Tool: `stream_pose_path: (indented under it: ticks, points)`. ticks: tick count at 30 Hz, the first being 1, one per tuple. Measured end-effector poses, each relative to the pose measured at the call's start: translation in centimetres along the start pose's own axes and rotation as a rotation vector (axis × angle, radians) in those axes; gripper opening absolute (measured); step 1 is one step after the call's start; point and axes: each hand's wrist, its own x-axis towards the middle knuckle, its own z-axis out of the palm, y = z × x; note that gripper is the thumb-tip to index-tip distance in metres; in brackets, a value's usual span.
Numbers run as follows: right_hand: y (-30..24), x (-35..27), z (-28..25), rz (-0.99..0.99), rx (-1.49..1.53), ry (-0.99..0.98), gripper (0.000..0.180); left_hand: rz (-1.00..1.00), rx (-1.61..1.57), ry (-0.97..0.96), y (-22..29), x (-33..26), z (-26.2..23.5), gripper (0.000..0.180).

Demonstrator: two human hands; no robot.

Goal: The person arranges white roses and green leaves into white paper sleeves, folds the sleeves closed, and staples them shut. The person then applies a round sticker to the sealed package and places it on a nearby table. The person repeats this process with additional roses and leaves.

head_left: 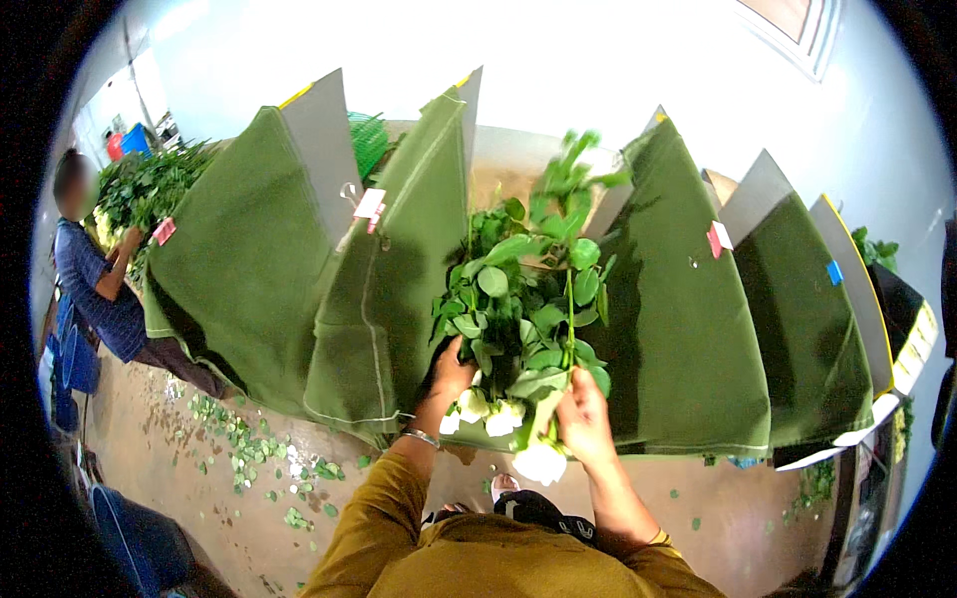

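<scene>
Between two green cloth-covered dividers lie several white roses (503, 417) with leafy green stems, their blooms toward me. My right hand (586, 407) is closed on one white rose (539, 463) just above its bloom, with the stem rising away from me and leaves near its far, blurred end. At the left edge of the bunch, my left hand (453, 373) touches the foliage (492, 282). Leaves hide most of its fingers, so its grip is unclear.
Tall green dividers (688, 319) stand on both sides, some with clips and tags. A green basket (367, 142) sits behind. At far left, a person (95, 269) works beside heaped foliage (150, 184). Fallen leaves (261, 444) litter the floor near a dark blue bin (140, 538).
</scene>
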Motion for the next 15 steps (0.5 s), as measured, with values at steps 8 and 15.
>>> stream_pose_path:
  ticks: [8,15]
  points:
    - [14.7,5.1,-5.1,0.218,-0.655,0.116,0.029,-0.006,0.147,-0.111,3.3,-1.1,2.5,0.064]
    - [16.8,6.0,-5.0,0.361,-0.457,0.129,0.03,0.076,0.24,0.042,-2.7,-1.5,5.4,0.068]
